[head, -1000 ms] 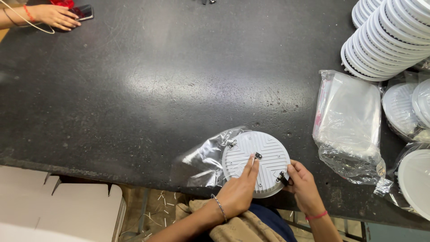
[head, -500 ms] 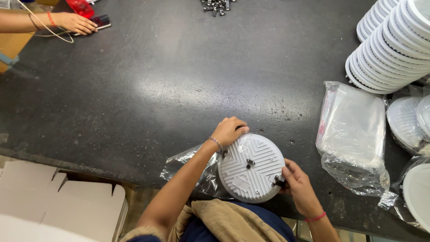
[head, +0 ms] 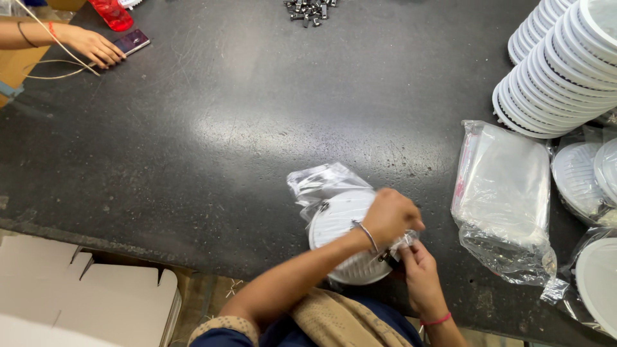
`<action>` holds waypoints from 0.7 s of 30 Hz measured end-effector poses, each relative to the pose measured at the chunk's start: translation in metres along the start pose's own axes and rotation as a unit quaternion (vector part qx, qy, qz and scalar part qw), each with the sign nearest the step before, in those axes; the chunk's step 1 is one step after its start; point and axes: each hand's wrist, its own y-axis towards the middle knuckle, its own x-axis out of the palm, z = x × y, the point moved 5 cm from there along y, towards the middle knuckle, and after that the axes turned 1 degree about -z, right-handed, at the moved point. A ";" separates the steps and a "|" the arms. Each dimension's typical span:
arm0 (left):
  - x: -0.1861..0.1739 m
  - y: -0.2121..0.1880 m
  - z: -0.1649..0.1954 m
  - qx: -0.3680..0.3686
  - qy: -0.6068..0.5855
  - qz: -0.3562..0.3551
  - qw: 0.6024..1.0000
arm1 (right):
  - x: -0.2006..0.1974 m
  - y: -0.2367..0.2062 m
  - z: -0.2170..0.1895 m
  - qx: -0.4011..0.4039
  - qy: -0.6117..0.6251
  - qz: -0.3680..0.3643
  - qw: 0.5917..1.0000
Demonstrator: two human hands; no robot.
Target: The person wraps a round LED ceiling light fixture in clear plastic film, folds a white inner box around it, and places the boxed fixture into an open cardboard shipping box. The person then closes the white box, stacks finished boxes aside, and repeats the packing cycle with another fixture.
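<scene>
Lying at the lower centre of the frame on the black worktop (head: 212,148), a round white ribbed light fitting (head: 337,225) is being bagged: the left hand (head: 391,217) is closed over its right edge, pinching the clear plastic bag (head: 318,181), while the right hand (head: 418,270) grips the bag's mouth at a small black clip, fingers curled tight. Judged from this, the sleeve must next be drawn fully over the disc, keeping the film unsnagged

My left hand (head: 392,217) covers the right part of the round white disc (head: 337,225), hiding what its fingers grip. The far-right stack of white discs (head: 565,58) runs off the edge.
</scene>
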 end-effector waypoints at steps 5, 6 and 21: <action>-0.020 -0.037 0.041 0.024 -0.008 0.072 0.997 | -0.012 0.000 0.017 0.004 0.136 0.030 0.990; -0.034 -0.047 0.042 0.026 -0.010 0.099 0.995 | -0.011 -0.001 0.016 -0.009 0.166 0.017 0.986; -0.049 -0.150 -0.023 -0.328 -0.365 0.088 0.867 | 0.027 0.018 -0.032 -0.037 0.201 0.019 0.979</action>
